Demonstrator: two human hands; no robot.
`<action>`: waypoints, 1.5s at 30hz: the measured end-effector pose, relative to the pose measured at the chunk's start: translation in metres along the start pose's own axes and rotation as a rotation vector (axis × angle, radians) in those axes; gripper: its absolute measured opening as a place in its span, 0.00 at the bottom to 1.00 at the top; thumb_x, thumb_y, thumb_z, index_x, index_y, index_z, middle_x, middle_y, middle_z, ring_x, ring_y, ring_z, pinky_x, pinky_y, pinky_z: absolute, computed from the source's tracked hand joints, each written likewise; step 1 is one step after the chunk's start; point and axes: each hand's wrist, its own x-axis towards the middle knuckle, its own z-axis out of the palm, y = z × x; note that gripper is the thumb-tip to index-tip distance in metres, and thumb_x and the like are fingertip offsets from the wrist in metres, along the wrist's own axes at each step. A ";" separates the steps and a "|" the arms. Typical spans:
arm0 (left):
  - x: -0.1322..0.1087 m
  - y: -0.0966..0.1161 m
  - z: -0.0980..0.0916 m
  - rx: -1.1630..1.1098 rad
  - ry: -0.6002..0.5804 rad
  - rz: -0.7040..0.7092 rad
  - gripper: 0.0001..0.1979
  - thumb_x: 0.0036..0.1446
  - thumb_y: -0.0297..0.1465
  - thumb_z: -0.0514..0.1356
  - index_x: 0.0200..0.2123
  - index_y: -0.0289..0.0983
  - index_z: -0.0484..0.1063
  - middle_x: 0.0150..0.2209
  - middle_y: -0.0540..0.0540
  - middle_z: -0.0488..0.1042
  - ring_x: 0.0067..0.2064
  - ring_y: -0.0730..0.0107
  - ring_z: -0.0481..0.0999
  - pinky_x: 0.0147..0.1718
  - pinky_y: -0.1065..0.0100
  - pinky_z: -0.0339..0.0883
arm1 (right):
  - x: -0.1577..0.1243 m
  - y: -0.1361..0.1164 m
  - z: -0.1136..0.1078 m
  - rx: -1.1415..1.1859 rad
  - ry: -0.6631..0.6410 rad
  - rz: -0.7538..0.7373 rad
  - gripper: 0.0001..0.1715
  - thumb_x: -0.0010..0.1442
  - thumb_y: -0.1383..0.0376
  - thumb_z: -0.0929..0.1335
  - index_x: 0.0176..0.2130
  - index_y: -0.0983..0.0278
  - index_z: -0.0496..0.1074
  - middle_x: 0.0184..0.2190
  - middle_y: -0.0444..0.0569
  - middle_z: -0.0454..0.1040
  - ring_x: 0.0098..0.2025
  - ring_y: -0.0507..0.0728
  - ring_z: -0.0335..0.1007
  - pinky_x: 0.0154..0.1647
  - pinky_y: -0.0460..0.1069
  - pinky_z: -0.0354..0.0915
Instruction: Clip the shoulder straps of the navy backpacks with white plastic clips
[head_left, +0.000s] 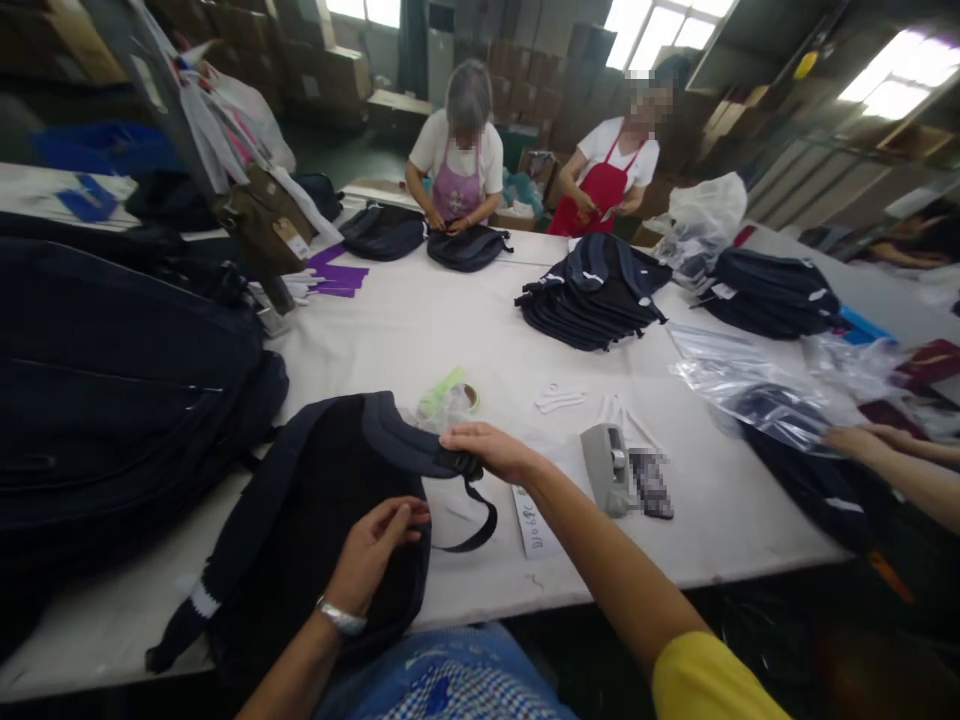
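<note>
A dark navy backpack (330, 490) lies on the white table in front of me, its black back panel facing up. My right hand (480, 450) is closed around the lower end of its shoulder strap (397, 435), by a black buckle. From there a loop of black webbing (480, 530) hangs down over the table. My left hand (382, 550), with a silver watch on the wrist, is over the backpack's right side. Its fingers are curled towards the thumb; whatever they pinch is too small to make out. The other strap (247, 530) stretches along the backpack's left side.
Stacked dark bags (112, 400) fill the left; another backpack pile (600, 290) stands farther back. A tape dispenser (606, 470), a phone (651, 482) and a tape roll (470, 398) lie nearby. At right, another person's hands (862, 440) hold clear plastic. Two people stand across the table.
</note>
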 end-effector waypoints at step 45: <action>-0.077 0.025 -0.025 0.194 0.105 0.207 0.20 0.54 0.47 0.56 0.22 0.36 0.62 0.22 0.52 0.66 0.19 0.79 0.61 0.19 0.75 0.54 | 0.094 -0.040 0.114 0.268 0.376 -0.236 0.10 0.52 0.65 0.72 0.29 0.65 0.66 0.17 0.40 0.68 0.18 0.50 0.66 0.19 0.44 0.63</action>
